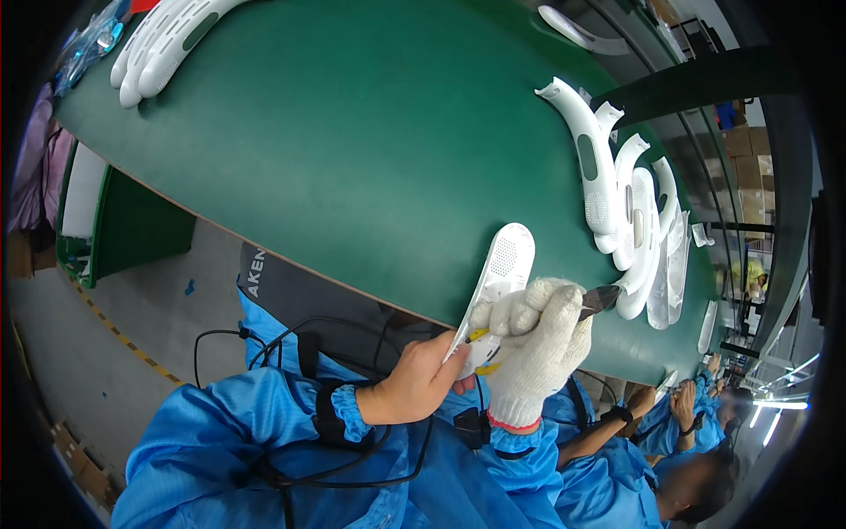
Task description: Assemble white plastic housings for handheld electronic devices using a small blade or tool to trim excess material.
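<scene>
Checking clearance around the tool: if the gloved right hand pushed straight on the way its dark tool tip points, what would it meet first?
Probably the cluster of white curved housings on the green table; the right hand aims its tool tip right at them, though depth is unclear.

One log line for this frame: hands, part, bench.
left hand: bare, holds white curved shell | right hand: gloved, grips dark tool | green bench: pile of white shells

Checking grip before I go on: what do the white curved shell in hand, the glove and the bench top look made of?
White curved shell: likely moulded plastic, smooth with a perforated grille. Glove on the right hand: knitted white fabric, visible weave, red cuff edge. Bench top: matte green mat, possibly rubber. Left hand is bare.
</scene>
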